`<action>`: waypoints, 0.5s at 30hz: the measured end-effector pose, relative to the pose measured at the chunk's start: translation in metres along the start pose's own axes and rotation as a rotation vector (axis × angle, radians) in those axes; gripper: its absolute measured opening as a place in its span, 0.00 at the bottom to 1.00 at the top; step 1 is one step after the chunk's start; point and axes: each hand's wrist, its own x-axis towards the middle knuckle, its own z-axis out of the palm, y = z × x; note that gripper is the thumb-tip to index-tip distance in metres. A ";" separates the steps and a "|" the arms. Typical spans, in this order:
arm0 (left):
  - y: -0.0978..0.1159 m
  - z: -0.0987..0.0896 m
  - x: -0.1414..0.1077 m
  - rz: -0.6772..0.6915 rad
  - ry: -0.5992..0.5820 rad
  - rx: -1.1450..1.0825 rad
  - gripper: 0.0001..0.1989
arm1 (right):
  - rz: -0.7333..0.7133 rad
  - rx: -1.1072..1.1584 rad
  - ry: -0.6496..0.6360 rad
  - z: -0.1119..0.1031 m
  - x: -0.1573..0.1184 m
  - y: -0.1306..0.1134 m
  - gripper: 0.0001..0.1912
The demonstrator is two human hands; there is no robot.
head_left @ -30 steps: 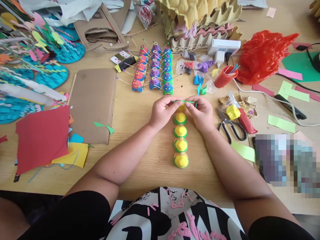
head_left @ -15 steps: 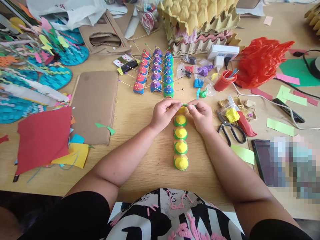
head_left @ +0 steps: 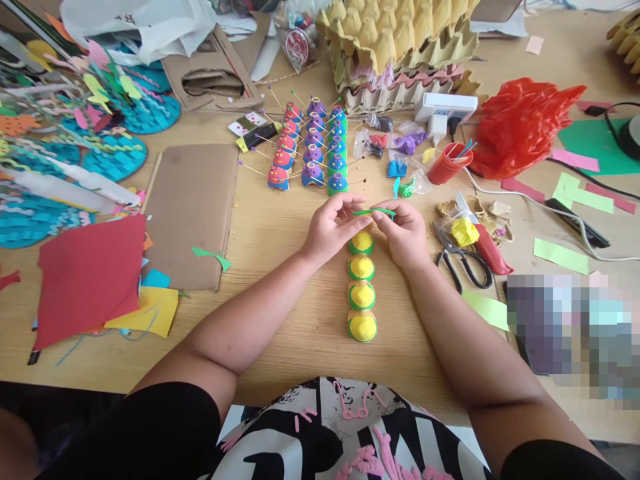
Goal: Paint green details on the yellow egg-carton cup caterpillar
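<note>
Between my two hands stretches a thin green clay strip (head_left: 376,212). My left hand (head_left: 331,225) pinches its left part with thumb and fingers, while my right hand (head_left: 400,230) grips the right end. Both hands hover over the far end of an egg-carton row (head_left: 361,296) that lies lengthwise in front of me. Its bumps are capped with yellow clay and edged in green; the farthest bump is hidden by my hands. Beyond them stand three finished-looking rows of bumps: a red one (head_left: 283,159), a purple one (head_left: 313,153) and a blue-green one (head_left: 337,160), stuck with pins.
Scissors (head_left: 463,260), yellow clay (head_left: 465,231) and a red-handled knife (head_left: 493,250) lie to the right. A red cup (head_left: 450,165) holds sticks. Egg trays (head_left: 400,40) are stacked at the back. Cardboard (head_left: 193,213) and red paper (head_left: 93,277) lie left.
My left fingers have opened a little and shifted along the green strip, so more of it shows. The strip stays between both hands; the yellow row has not moved.
</note>
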 end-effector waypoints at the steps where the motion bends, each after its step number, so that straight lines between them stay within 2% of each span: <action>1: 0.000 0.000 0.000 0.015 0.000 0.015 0.26 | 0.005 0.006 0.001 0.000 0.000 0.000 0.25; 8: 0.004 -0.002 0.002 0.106 -0.023 0.133 0.20 | 0.077 0.032 -0.042 0.000 0.001 0.001 0.28; 15: 0.003 -0.003 0.002 0.134 0.004 0.113 0.10 | 0.067 0.012 -0.071 0.000 0.000 0.000 0.27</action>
